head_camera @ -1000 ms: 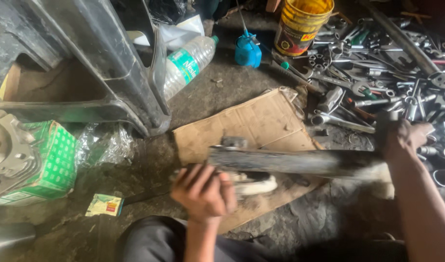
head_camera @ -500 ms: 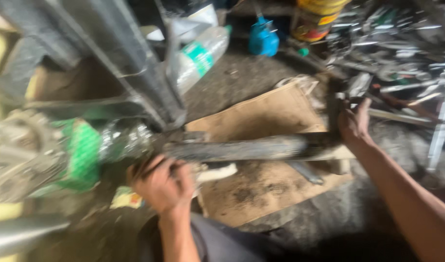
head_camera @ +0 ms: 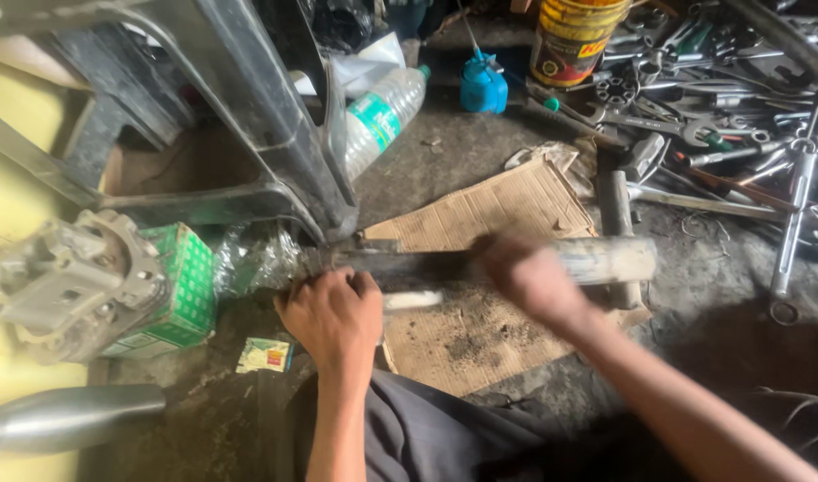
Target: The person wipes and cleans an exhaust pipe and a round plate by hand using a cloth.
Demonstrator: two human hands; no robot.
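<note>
Slid inward, right hand [head_camera: 529, 272] and left hand [head_camera: 333, 312] clamp dark tube [head_camera: 605, 259] beside green box [head_camera: 181, 290].

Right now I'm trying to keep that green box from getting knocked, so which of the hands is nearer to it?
Left. The left hand grips the dark tube just right of the green box. The right hand, blurred, lies on the tube farther right, over the cardboard.

Dirty grey concrete floor [head_camera: 712, 295] is lying under everything, dust and grit showing. Flattened cardboard sheet [head_camera: 507, 210] is lying mid-floor. Dark plastic chair [head_camera: 248, 98] is standing upper left, legs on the floor. Yellow surface [head_camera: 16, 187] is running along the left edge. Soft daylight is falling, no hard shadows.
</note>
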